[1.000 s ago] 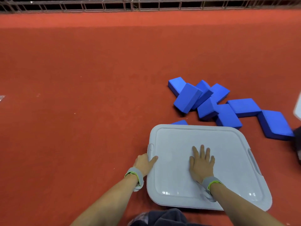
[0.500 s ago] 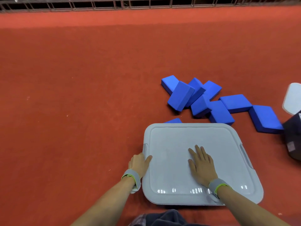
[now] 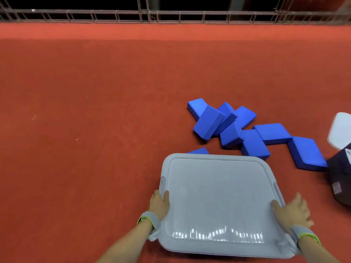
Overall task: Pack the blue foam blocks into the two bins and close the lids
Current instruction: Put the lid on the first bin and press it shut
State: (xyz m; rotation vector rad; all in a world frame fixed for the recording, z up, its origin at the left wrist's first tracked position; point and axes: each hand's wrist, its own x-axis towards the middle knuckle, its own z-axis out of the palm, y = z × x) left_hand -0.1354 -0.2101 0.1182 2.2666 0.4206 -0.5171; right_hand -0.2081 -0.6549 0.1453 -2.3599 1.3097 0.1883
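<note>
We see the pale grey rectangular plastic lid (image 3: 218, 202) low on red carpet floor (image 3: 95, 120), blue foam blocks (image 3: 247, 133) loose just beyond. Left hand (image 3: 158, 205) and right hand (image 3: 292, 211) clamp the lid's opposite side edges, thumbs on top.

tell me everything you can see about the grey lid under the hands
The grey lid is a wide, rounded-corner rectangle that looks like matte plastic, with a raised border around a flat recessed panel and a latch-like tab on each short side. It lies roughly level, low in the view, above the red floor; what it sits on is hidden. Light glints along its near edge. The left hand grips its left edge and the right hand its right edge. A blue foam block peeks out behind its far edge.
</note>
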